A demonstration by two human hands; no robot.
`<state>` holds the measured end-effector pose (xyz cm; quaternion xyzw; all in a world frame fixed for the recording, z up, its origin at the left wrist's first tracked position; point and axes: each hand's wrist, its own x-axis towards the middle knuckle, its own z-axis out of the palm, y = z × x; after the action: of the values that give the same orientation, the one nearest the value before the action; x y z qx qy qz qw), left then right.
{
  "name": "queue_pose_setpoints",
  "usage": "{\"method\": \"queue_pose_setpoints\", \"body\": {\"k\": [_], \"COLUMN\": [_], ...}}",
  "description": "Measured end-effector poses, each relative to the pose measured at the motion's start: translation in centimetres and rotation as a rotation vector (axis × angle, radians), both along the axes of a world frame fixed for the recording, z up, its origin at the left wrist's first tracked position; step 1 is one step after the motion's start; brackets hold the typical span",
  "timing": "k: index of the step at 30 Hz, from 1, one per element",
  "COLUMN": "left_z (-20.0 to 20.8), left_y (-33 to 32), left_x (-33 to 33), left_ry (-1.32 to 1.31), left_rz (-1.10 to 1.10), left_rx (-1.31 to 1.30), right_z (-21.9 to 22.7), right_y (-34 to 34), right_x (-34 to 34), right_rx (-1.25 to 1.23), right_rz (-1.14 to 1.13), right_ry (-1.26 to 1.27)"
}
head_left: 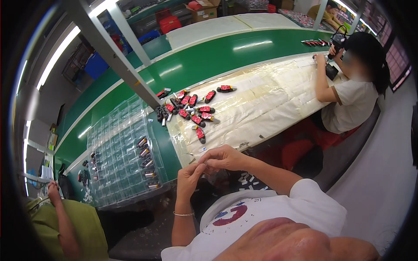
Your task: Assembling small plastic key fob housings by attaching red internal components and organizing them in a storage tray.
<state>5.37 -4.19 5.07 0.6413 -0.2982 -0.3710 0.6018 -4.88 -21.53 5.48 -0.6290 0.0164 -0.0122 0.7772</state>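
Observation:
Fingertips of my left hand (pixel 188 177) and my right hand (pixel 224 157) meet in a pinch just off the near edge of the paper-covered table (pixel 270 104). Whatever lies between them is too small or too hidden to make out. A thin bracelet (pixel 184 214) circles my left wrist. Beyond my hands, several black handheld pieces with red faces and silver ends (pixel 198 120) lie in a loose heap; one black-and-red piece (pixel 200 135) lies closest to me. To the left is a clear compartment tray (pixel 117 161), with several dark, shiny cylindrical pieces (pixel 147 158) along its right side.
A grey metal post (pixel 115 56) rises behind the heap. The green conveyor belt (pixel 209 54) runs along the back. At right a person (pixel 348 87) holds a black tool; at left sits a person in green (pixel 72 230). Small pale scraps (pixel 248 179) lie below the table edge.

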Motion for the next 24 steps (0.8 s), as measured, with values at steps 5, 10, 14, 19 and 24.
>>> {"method": "queue_pose_setpoints", "body": {"k": [5,10,14,19,24], "left_z": [0.2,0.3,0.8,1.0,1.5], "left_y": [0.6,0.3,0.5,0.1,0.1], "left_x": [-0.2,-0.8,-0.9,-0.7,-0.8], "left_ry": [0.040,-0.007,-0.050,-0.200,-0.202], "left_rz": [0.070,0.168,0.176,0.223,0.191], "left_rx": [-0.089,-0.069,-0.048,-0.001,0.041], "right_z": [1.0,0.4,0.6,0.5,-0.1], "right_y": [0.1,0.4,0.6,0.4,-0.1], "right_x": [-0.5,-0.4,-0.4,0.1,0.0], "right_rx": [-0.022,0.055,0.175,0.238,-0.092], "right_rz": [0.040,-0.003,-0.020,-0.050,-0.092], "right_ry": [-0.052,-0.049,-0.012,0.016,-0.071]}}
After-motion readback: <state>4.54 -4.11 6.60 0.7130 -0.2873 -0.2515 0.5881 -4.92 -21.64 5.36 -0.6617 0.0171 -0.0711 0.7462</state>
